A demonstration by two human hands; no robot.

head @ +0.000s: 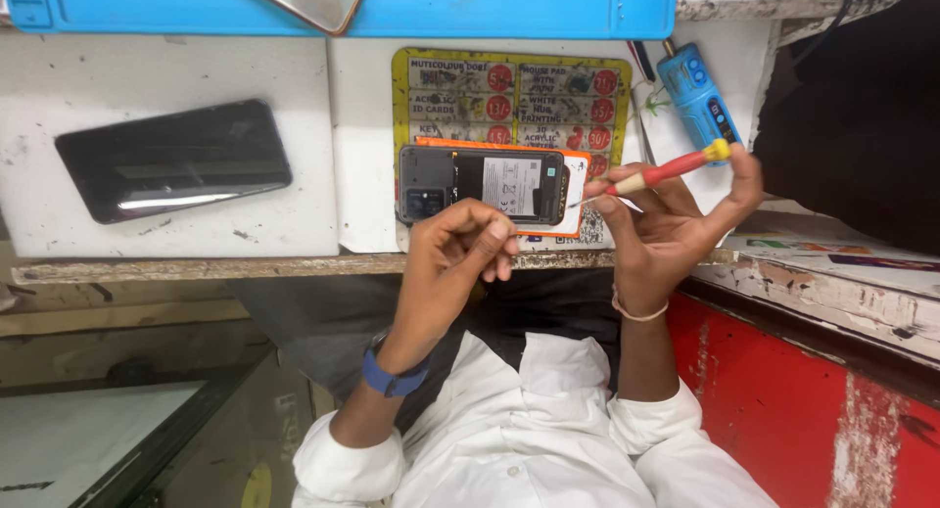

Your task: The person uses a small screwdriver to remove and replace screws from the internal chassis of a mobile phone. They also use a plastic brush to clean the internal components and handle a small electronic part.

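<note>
The white, worn table (196, 224) carries all the things, and the opened phone is my landmark. Far behind the phone lies a long blue silicone work mat (470, 9). Well to the left of the phone rests a black glossy smartphone (174, 161), face up, set aside. Under the phone is a yellow printed card (509, 82), and an orange flat cover (578, 190) lies between them, probably to keep the phone off the rough surface. The opened phone with its back removed (482, 184) lies flat near the front edge of the table, its battery visible. To the right behind it lies a small blue electronic tool (697, 95). The right hand (676, 219) is closed around a thin red and yellow screwdriver (666, 170), its tip at the right end of the phone. The left hand (460, 249) is narrow, fingers pinched together just in front of the phone; I cannot tell if it holds something small
</note>
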